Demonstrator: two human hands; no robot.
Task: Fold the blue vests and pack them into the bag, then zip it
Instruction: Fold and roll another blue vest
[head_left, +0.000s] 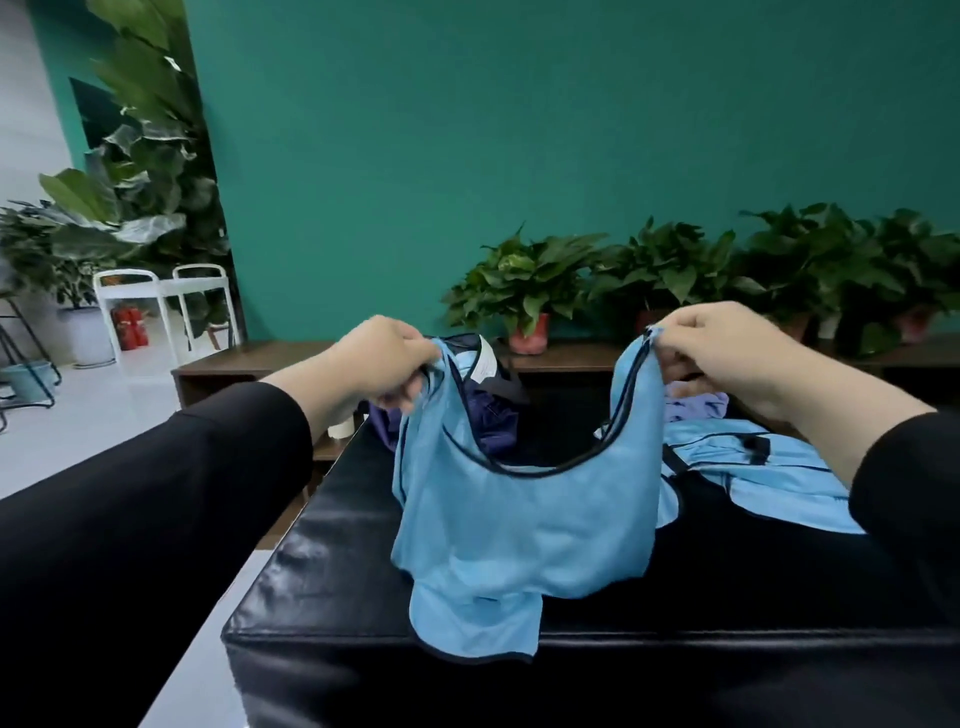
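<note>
- Left hand (387, 364) pinching one shoulder strap of the light-blue vest (519, 519), fingers curled round the fabric.
- Right hand (727, 353) pinching the other strap, well apart from the left.
- Vest hanging between both, hem draped on the black padded bench (322, 582).
- Thin, limp, light mesh by the look; likely slippery, prone to sagging; best held at straps or side seams.
- More blue vests (769, 478) heaped on the right; dark navy bag (498, 415), probably, behind.
</note>
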